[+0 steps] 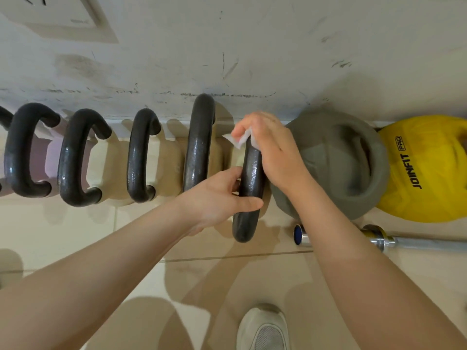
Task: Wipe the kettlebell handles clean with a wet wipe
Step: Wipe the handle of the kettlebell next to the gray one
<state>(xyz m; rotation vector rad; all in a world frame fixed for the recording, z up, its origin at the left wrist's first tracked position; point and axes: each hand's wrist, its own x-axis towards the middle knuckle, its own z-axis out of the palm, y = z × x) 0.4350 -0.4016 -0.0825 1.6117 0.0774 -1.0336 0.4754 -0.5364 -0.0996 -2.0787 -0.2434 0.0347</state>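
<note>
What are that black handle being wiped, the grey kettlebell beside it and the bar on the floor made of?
The black handle looks like cast iron with a glossy, slightly pebbled coating: light glints off small bumps. The grey kettlebell looks matte and soft-edged, likely rubber or vinyl, though its core is hidden. The bar is bright mirror-like metal, probably chromed steel.

left hand (222, 198) grips handle (249, 188) | right hand (273, 150) presses wipe (240, 140)
</note>
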